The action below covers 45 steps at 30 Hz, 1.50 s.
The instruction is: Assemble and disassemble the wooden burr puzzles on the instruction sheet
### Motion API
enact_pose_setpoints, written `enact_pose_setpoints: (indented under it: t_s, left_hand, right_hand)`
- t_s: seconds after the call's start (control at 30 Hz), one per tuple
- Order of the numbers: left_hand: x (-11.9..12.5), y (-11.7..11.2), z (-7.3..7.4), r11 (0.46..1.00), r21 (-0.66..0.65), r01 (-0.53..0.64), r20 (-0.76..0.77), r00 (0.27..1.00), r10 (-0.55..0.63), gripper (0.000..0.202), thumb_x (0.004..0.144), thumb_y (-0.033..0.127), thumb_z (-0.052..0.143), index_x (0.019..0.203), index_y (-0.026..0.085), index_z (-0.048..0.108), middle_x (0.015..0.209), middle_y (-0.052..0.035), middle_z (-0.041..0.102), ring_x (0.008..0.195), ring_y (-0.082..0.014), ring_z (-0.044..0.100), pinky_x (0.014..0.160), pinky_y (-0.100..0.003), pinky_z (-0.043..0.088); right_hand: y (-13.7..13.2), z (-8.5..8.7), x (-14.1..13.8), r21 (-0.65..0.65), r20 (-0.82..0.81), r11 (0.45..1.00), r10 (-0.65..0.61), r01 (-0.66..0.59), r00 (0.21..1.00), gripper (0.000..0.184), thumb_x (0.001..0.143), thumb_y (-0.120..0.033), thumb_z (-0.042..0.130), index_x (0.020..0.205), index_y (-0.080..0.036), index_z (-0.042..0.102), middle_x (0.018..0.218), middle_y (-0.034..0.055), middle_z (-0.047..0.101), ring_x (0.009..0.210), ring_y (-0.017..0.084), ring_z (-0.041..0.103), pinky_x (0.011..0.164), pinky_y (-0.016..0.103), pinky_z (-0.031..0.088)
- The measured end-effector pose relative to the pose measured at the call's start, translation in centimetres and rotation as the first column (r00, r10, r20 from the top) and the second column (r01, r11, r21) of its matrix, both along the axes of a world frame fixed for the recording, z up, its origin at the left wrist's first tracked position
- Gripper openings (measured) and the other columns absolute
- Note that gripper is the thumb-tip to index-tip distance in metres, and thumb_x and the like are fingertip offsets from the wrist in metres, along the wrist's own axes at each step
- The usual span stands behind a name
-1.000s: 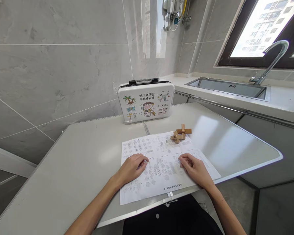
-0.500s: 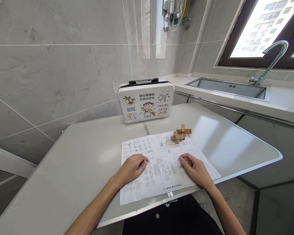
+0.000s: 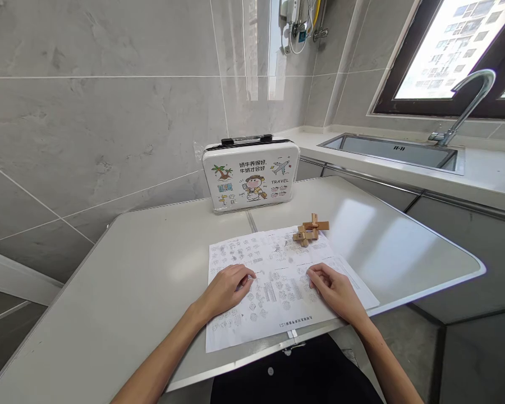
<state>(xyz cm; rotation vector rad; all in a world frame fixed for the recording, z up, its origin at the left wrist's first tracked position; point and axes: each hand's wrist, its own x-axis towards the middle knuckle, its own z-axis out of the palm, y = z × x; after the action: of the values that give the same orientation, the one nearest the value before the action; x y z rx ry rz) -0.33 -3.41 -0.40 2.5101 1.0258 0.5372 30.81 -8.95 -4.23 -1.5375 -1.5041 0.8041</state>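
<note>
My left hand (image 3: pixel 230 289) rests on the left part of a printed sheet (image 3: pixel 273 322). Its fingers are loosely curled together, with nothing seen in them. On the sheet's right part lies my right hand (image 3: pixel 332 286), turned inward, its fingers likewise curled and holding nothing visible. Small line drawings and dark grids cover the white paper, and a line of large print runs along its near edge. Beyond my right hand, at the paper's far right corner, sits a wooden interlocking puzzle (image 3: pixel 307 233), made of notched sticks crossing one another. Neither hand touches it.
A white case (image 3: pixel 252 177) with a black handle and cartoon prints stands at the back of the folding table (image 3: pixel 151 258), against the tiled wall. To the right are a counter with a sink (image 3: pixel 387 151), a curved faucet (image 3: pixel 471 104) and a window.
</note>
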Motion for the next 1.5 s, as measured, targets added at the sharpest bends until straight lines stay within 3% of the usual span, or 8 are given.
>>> enact_pose_setpoints:
  t_s: [1.5]
  left_hand:
    - [0.03,-0.02,0.08,1.000,-0.024,-0.004,-0.034,0.999,0.003,0.024,0.104,0.028,0.045,0.113,0.022,0.067,0.082,-0.0021,0.063,0.077,-0.0174,0.059,0.077,-0.031,0.050]
  right_hand:
    - [0.04,-0.35,0.12,0.003,-0.017,1.000,0.008,-0.008,1.000,0.040,0.097,-0.061,0.053,0.091,-0.023,0.065,0.071,0.0028,0.068,0.063,0.019,0.055,0.064,0.030,0.045]
